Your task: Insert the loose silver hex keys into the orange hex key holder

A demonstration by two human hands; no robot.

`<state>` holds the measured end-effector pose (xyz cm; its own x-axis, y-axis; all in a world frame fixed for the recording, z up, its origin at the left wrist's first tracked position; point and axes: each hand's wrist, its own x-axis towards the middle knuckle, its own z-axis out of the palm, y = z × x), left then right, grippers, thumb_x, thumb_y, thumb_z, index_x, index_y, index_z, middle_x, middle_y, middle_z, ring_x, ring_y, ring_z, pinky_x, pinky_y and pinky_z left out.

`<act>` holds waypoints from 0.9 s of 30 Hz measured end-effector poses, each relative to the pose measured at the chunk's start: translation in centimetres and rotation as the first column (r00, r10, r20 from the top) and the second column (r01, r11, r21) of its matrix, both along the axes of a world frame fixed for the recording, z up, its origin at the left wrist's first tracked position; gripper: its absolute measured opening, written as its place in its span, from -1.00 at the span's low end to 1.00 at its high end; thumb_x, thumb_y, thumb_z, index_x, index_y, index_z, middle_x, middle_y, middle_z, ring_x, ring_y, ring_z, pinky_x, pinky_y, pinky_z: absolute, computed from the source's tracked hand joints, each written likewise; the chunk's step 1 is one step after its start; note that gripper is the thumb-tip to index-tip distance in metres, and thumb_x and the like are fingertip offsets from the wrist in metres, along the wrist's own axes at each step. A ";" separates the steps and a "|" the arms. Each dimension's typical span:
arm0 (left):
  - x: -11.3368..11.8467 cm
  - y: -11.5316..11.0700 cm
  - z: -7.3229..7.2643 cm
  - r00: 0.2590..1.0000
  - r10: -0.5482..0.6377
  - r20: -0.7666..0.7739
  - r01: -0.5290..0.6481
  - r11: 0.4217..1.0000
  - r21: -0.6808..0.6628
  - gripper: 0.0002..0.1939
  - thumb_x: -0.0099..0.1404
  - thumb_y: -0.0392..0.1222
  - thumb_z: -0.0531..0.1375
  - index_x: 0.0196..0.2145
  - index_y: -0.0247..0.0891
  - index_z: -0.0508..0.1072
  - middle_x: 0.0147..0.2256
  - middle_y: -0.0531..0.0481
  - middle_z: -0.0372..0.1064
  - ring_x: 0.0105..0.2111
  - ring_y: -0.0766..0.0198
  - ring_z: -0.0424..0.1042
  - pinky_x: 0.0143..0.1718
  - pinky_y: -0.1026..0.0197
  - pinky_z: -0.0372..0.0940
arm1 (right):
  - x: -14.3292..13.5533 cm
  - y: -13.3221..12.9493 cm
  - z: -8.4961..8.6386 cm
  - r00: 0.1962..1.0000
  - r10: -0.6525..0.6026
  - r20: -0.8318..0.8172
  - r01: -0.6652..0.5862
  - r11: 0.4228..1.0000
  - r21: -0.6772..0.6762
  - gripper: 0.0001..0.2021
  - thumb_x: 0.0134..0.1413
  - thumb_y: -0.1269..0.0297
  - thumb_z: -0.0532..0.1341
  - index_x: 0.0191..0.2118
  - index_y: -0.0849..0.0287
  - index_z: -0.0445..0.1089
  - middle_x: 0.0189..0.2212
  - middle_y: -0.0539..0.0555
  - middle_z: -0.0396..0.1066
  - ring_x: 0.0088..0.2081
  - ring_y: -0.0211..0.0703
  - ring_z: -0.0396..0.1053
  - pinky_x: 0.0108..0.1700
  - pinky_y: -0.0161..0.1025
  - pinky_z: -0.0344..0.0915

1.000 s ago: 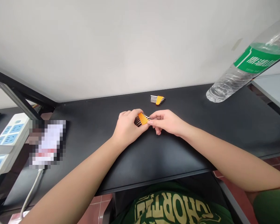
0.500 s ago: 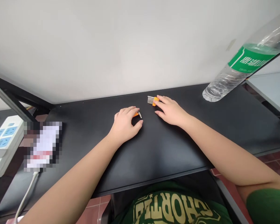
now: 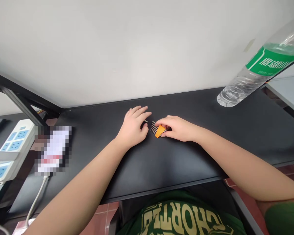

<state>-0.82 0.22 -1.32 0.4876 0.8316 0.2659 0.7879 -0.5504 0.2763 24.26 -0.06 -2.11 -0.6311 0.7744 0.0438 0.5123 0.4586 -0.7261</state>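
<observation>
Pinched between the thumb and fingers of my right hand point(image 3: 178, 128) is an orange holder point(image 3: 159, 131) with a row of several thin metal hex keys. Their long ends point left, towards my other hand, just above the black tabletop. My left hand point(image 3: 133, 127) is over the table to the left, fingers stretched and spread, thumb apart from the forefinger. A short metal tip point(image 3: 145, 121) shows between that thumb and forefinger; the rest of it is hidden under the palm. A small gap separates the two hands.
A large water bottle point(image 3: 245, 81) with a green label stands at the back right. On the left lie a blurred-out phone point(image 3: 55, 147) with a white cable point(image 3: 36, 199) and a white power strip point(image 3: 17, 147). Behind the black table point(image 3: 171, 163) rises a pale wall.
My right hand has gripped the orange hex key holder and brought it nearer to me, tilting it. My left hand's fingers have spread, and the orange piece beneath it no longer shows.
</observation>
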 end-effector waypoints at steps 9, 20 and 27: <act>1.2 -1.1 1.0 0.973 -0.231 -0.013 0.226 0.960 -0.164 -0.39 0.33 0.03 0.29 0.26 -0.14 0.27 0.07 -0.13 0.46 0.05 0.04 0.43 0.24 -0.14 0.26 | -0.1 1.1 -1.4 0.837 -0.148 -0.527 -0.089 0.913 -0.398 -0.73 0.05 0.27 0.43 -0.14 0.17 0.43 -0.22 0.05 0.56 -0.16 -0.15 0.52 0.01 -0.09 0.42; 1.3 -1.5 0.3 0.991 -0.102 0.083 0.105 0.994 -0.042 -0.56 0.23 0.05 0.41 -0.03 -0.14 0.42 -0.15 0.01 0.50 -0.14 0.19 0.43 0.03 0.07 0.28 | -0.7 0.3 0.1 0.905 -0.105 -0.413 -0.100 0.890 -0.446 -0.78 0.24 0.11 0.30 -0.24 0.19 0.48 -0.31 0.05 0.53 -0.26 -0.17 0.47 -0.13 -0.18 0.39; 1.6 -2.0 0.8 0.995 -0.050 0.084 0.058 0.994 -0.096 -0.53 0.24 0.11 0.37 0.01 -0.13 0.42 -0.19 0.00 0.50 -0.17 0.18 0.45 -0.04 0.08 0.26 | -0.3 0.6 0.0 0.916 -0.094 -0.390 -0.099 0.889 -0.447 -0.69 0.30 0.03 0.26 -0.31 0.20 0.42 -0.40 0.00 0.43 -0.33 -0.23 0.35 -0.18 -0.23 0.29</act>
<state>0.79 -1.81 -0.51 0.5123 0.8288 0.2250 0.7308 -0.5583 0.3928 23.92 0.53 -2.12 -0.6374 0.7679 -0.0641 0.1412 0.0346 -0.9894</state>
